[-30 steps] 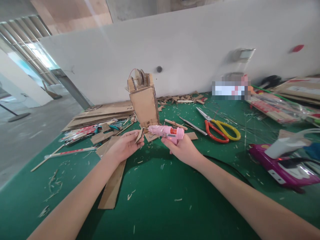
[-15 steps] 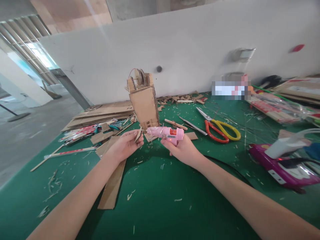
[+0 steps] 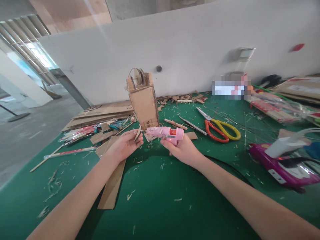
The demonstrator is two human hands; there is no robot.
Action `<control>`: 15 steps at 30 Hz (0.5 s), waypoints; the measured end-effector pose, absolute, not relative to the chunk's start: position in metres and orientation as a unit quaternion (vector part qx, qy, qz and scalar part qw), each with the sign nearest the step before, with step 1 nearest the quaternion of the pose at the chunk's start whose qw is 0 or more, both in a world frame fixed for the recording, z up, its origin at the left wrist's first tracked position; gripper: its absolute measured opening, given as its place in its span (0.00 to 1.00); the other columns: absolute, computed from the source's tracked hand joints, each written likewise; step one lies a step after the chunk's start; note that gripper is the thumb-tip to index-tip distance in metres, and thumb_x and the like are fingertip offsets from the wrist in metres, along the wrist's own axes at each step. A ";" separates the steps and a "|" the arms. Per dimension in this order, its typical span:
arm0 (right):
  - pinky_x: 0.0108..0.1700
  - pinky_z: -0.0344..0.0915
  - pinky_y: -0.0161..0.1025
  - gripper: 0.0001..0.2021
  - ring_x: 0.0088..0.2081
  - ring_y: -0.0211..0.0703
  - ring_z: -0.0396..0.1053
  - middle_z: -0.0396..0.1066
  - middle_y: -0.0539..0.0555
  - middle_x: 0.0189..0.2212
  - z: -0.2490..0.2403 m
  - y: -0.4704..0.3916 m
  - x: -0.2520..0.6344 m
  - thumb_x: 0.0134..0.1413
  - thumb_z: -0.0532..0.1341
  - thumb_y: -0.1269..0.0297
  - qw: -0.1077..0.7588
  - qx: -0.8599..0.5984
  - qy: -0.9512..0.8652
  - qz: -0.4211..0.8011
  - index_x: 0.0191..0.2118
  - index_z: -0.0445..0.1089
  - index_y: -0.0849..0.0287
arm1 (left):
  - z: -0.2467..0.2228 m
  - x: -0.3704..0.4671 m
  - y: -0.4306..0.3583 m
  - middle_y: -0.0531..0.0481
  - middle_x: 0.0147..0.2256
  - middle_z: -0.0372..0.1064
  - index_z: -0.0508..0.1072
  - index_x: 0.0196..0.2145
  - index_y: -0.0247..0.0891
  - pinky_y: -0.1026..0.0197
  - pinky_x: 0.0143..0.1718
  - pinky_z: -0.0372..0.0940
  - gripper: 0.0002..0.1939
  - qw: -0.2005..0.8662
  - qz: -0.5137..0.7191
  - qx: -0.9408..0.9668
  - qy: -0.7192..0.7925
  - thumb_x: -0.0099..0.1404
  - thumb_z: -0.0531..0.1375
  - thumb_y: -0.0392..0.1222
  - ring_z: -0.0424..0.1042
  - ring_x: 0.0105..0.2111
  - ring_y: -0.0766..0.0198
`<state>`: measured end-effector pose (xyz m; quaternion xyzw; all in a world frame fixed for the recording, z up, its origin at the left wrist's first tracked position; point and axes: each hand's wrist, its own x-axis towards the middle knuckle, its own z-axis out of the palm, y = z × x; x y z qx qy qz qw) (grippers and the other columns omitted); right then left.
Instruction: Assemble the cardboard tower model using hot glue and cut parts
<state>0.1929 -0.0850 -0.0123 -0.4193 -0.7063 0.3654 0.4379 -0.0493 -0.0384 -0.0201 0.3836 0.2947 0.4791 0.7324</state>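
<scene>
Pinched in my left hand (image 3: 127, 144) is a small cardboard piece (image 3: 137, 134), held on edge. My right hand (image 3: 182, 146) grips a pink hot glue gun (image 3: 165, 133), its nozzle pointing left at that piece. Whether the nozzle tip touches the cardboard I cannot tell. Just behind both hands stands an upright cardboard box structure (image 3: 144, 106), with round discs (image 3: 139, 77) mounted between two supports on top. A long cardboard strip (image 3: 112, 186) lies flat below my left wrist.
Orange and yellow-handled scissors (image 3: 220, 128) lie right of the glue gun, beside a metal blade (image 3: 192, 125). A purple power strip (image 3: 280, 166) with plugs sits at the right. Stacked cardboard sheets (image 3: 100, 113) lie back left. Scraps (image 3: 180, 99) line the wall, and a cable (image 3: 230, 169) runs under my right forearm.
</scene>
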 end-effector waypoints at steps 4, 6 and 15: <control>0.24 0.63 0.35 0.15 0.21 0.37 0.65 0.67 0.49 0.20 -0.016 -0.082 0.192 0.55 0.58 0.52 0.451 -0.427 -0.698 0.357 0.35 0.72 0.60 | -0.018 -0.049 -0.041 0.47 0.28 0.66 0.74 0.34 0.29 0.64 0.33 0.68 0.05 0.733 0.457 0.402 0.305 0.59 0.64 0.34 0.68 0.28 0.67; 0.23 0.62 0.35 0.15 0.20 0.37 0.64 0.66 0.49 0.18 -0.017 -0.081 0.192 0.55 0.58 0.52 0.451 -0.442 -0.692 0.349 0.30 0.70 0.59 | -0.018 -0.048 -0.042 0.47 0.28 0.67 0.74 0.34 0.28 0.64 0.32 0.68 0.07 0.730 0.456 0.402 0.312 0.57 0.65 0.34 0.69 0.29 0.66; 0.22 0.61 0.35 0.10 0.19 0.41 0.64 0.65 0.49 0.16 -0.003 -0.041 0.223 0.53 0.55 0.60 0.470 -0.573 -0.618 0.262 0.32 0.70 0.60 | -0.011 -0.042 -0.045 0.48 0.26 0.70 0.75 0.31 0.30 0.65 0.28 0.69 0.10 0.717 0.483 0.374 0.336 0.51 0.69 0.35 0.70 0.26 0.66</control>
